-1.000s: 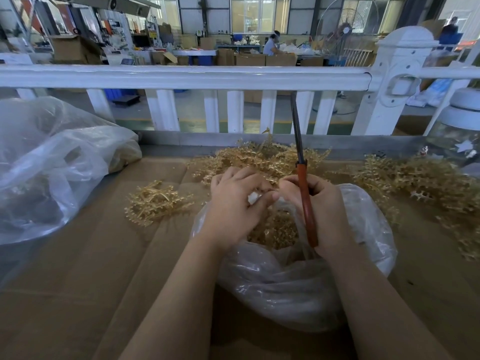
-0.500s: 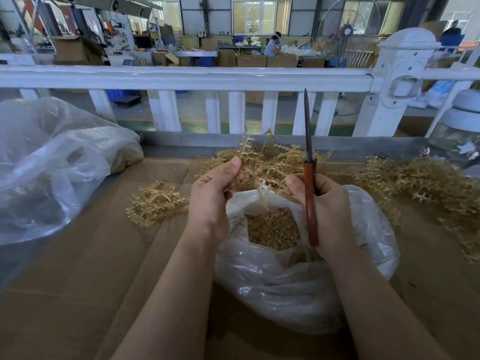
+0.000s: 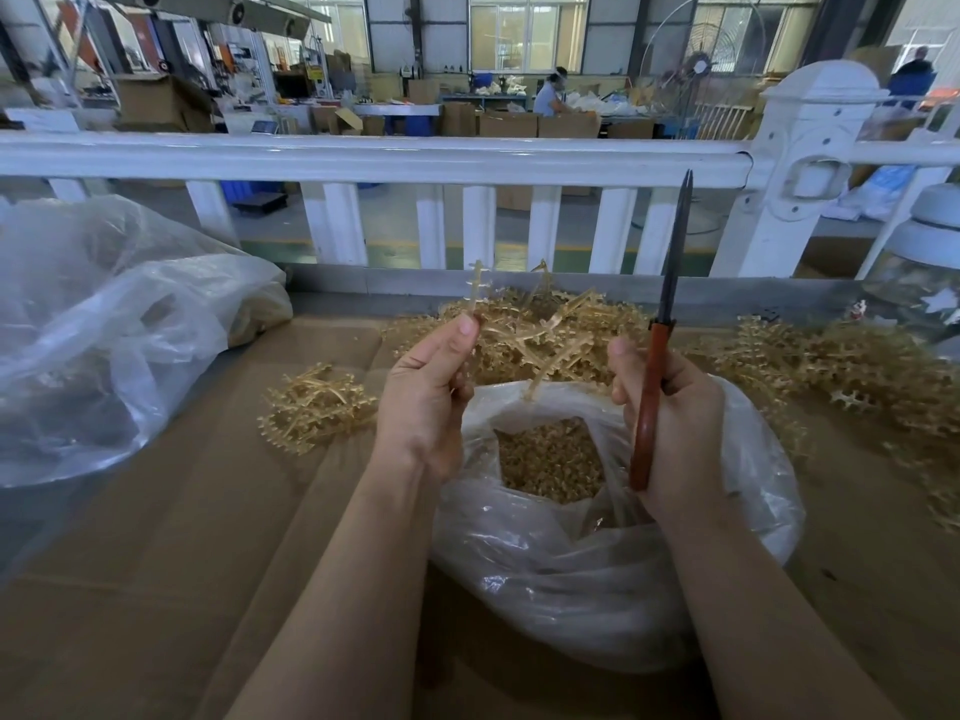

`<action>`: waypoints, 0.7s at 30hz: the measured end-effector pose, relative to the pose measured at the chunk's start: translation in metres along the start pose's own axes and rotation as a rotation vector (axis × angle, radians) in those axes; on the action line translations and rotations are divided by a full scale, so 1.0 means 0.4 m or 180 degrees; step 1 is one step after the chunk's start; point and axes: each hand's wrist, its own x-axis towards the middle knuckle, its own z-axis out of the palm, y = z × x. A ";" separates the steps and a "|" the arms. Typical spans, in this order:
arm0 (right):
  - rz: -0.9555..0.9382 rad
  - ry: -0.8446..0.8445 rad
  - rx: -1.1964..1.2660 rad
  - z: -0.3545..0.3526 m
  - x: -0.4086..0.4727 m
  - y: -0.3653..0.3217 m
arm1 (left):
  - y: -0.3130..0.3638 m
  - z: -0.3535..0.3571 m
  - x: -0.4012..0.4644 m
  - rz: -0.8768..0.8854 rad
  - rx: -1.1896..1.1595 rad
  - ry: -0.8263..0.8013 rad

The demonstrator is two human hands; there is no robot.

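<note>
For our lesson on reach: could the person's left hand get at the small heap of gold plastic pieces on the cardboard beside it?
Probably yes: the left hand hangs close beside the small heap, with only bare cardboard between. But it pinches a strip, so few fingers are free.

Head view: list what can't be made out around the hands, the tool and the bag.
All in the head view.
Red-handled tool: second handle hidden inside the right hand; tip too thin to tell the type.
Gold sprue: lower end hidden in the left hand.
Clear bag: how full, hidden by crumpled plastic.
Jar: cut off by the right edge.
</note>
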 end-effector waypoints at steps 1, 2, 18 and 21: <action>0.0039 -0.0065 0.0039 0.000 0.000 0.001 | 0.001 0.002 -0.002 0.0035 0.0113 0.0007; 0.0083 -0.0135 0.0098 0.000 0.000 0.001 | 0.002 0.005 -0.004 0.0084 0.0228 0.0002; 0.0364 -0.0503 0.0475 0.007 0.002 -0.004 | -0.026 0.007 -0.001 0.3548 0.3471 -0.0547; 0.0416 -0.0525 0.0237 0.005 0.007 0.000 | -0.027 0.016 -0.004 0.3911 0.3683 -0.0563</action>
